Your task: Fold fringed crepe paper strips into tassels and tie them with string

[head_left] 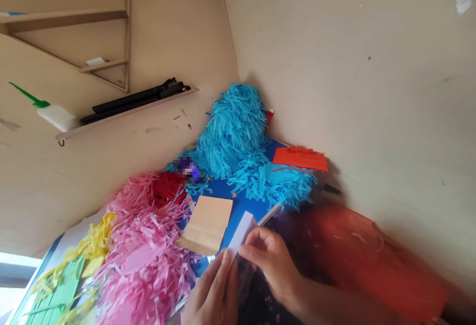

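Observation:
A narrow folded piece of white paper point(243, 226) stands up between my hands at the near edge of the blue tabletop point(241, 203). My left hand point(215, 288) is closed on its lower part, the thumb lying along the paper. With bent fingers and thumb pressed together, my right hand point(273, 258) pinches the paper's right edge. Just beyond my left hand lies a flat brown piece of paper or card point(208, 223). The lower end of the white paper is hidden by my fingers.
Pink fringed paper point(145, 250) heaps on the left, beside yellow point(98, 235) and green strips point(61, 285). Blue fringed paper point(238, 131) fills the corner, near orange fringed paper point(301, 159). A wall shelf point(130, 111) holds a white bottle point(57, 116). Red-orange material point(372, 255) lies right.

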Motion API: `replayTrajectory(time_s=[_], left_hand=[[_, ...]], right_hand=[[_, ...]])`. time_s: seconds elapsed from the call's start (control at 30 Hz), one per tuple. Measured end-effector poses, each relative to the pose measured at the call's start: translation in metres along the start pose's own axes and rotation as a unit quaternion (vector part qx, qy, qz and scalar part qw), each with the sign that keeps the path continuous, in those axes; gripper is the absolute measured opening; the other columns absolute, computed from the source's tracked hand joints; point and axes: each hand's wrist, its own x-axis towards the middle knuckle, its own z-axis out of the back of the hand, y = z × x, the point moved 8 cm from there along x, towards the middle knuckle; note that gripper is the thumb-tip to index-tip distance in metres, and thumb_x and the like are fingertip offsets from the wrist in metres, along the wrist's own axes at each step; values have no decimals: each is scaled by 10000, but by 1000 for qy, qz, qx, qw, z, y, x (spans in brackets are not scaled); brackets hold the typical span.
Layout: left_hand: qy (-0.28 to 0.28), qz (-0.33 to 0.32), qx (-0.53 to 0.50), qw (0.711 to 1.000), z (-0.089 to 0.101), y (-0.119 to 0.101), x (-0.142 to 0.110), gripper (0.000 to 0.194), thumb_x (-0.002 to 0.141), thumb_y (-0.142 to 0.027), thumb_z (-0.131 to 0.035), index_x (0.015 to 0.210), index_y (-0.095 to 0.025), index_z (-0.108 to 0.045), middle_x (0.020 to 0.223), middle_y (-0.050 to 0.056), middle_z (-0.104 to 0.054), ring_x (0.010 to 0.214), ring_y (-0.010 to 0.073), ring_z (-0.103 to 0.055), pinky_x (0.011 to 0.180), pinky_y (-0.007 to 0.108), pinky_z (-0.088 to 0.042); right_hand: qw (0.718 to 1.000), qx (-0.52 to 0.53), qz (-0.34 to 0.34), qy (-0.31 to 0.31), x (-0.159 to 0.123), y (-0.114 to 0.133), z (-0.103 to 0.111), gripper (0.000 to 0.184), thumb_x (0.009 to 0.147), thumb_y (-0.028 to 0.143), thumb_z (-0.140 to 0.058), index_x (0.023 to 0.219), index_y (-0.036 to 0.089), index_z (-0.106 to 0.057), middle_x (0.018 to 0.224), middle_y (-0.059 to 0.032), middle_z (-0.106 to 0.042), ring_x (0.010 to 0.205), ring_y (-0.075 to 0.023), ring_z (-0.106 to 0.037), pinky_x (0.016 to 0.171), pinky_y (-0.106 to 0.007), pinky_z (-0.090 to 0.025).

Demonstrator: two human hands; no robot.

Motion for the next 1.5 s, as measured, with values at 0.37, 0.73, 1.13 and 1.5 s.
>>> replayTrajectory(time_s=[0.37, 0.73, 1.13, 1.5], left_hand=[[29, -175, 77, 981, -10, -13, -6, 274, 879, -19, -630, 1132, -84, -712, 1079, 103, -789, 965, 212, -752, 860, 290, -600], [19, -149, 75, 986, -18, -18, -5, 431, 863, -56, -674, 1276, -178, -656, 1108, 57, -786, 904, 189, -765, 788, 241, -618], [49, -111, -39, 992, -19, -7, 0, 417, 878, -87, -646, 1273, -221, -663, 1133, 57, -770, 974, 196, -747, 844, 244, -615], [56, -119, -5, 991, -23, -7, -2, 532, 891, -85, -638, 1411, -122, -532, 1135, 100, -759, 1013, 191, -723, 847, 243, -609]], right_hand=[[999, -36, 12, -19, 0, 3, 10, 335, 626, 397, -784, 616, 182, -527, 544, 44, -508, 530, -96, -410, 541, -231, -320], [998, -43, 18, -30, -2, 16, 15, 279, 616, 334, -724, 611, 194, -484, 536, 62, -475, 515, -84, -387, 520, -225, -306], [1000, 16, -7, -25, 0, 9, 20, 333, 597, 333, -787, 670, 188, -495, 591, 47, -547, 542, -95, -463, 531, -219, -337], [995, 76, 53, 25, -1, 7, 20, 449, 661, 400, -871, 783, 191, -492, 647, 61, -568, 568, -75, -466, 563, -204, -338]])
